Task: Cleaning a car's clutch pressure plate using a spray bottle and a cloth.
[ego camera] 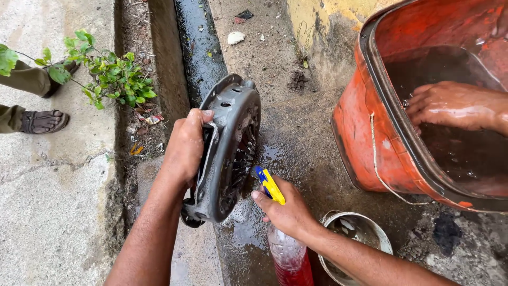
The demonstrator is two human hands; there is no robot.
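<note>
Left hand (186, 143) clamped round rim of grey metal clutch plate (228, 148), held upright over wet ground; right hand (286, 212) gripping yellow-blue-trigger spray bottle (288, 254), nozzle near plate; plate wet, grimy.

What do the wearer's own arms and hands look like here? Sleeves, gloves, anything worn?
Both arms are bare up to the frame edge, with no sleeves in view. The left hand and right hand have no gloves, and no rings, watch or bands show on either wrist. Both hands look wet and a little grimy. The hand in the orange tub belongs to another person.
</note>
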